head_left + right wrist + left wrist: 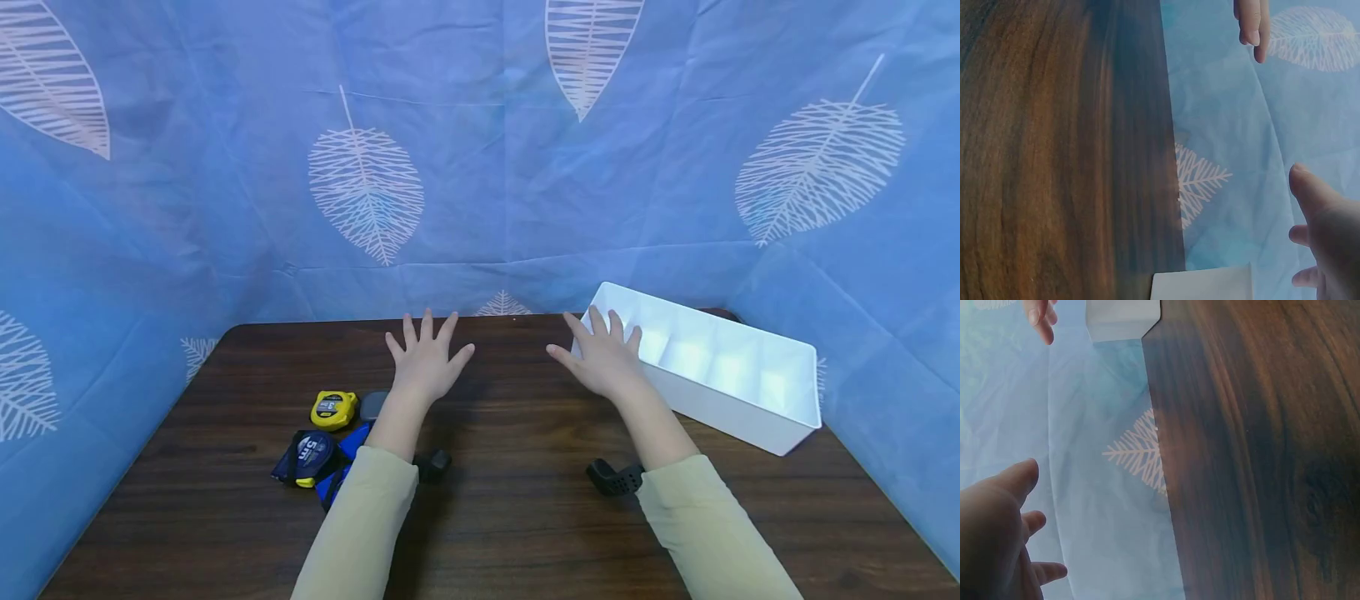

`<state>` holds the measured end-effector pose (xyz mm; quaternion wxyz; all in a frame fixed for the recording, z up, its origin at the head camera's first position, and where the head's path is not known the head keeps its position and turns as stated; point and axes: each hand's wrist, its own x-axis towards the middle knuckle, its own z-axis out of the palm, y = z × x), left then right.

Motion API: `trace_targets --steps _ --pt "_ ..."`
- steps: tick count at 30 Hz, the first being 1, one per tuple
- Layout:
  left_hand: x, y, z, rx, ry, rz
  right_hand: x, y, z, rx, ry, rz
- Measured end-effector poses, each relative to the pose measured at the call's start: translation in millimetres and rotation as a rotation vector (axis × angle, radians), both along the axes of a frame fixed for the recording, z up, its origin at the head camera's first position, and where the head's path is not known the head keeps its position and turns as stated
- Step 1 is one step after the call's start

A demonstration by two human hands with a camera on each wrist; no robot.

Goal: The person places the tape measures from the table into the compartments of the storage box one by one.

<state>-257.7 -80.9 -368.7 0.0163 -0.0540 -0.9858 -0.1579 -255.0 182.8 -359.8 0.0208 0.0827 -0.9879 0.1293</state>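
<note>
Both hands are held out over the table with fingers spread, and neither holds anything. My left hand (426,367) is nearest to a group of tape measures at the left. A yellow tape measure (333,410) lies at the back of that group, with a dark blue one (310,454) in front of it. A grey rounded thing (372,406) and bright blue pieces (352,442) are partly hidden behind my left forearm. My right hand (603,360) overlaps the left end of a white divided box (720,358) in the head view.
The dark wooden table (517,517) ends at a blue curtain (480,167) with white leaf prints, which hangs behind and on both sides. Black straps, one of them a perforated band (615,479), show at the wrists. The box stands at the back right, set at an angle.
</note>
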Motion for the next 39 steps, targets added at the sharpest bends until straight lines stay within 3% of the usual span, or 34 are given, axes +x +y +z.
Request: trace_targets --steps 12,20,39 --pt "4.8 1 8.2 0.094 0.042 -0.065 9.3 7 12.7 -0.016 0.026 -0.025" --pt "9.0 6 13.5 0.174 0.029 -0.081 18.3 16 15.9 -0.032 0.058 -0.030" --pt "14.9 21 9.3 0.306 0.148 -0.154 40.7 36 19.8 -0.097 0.186 -0.056"
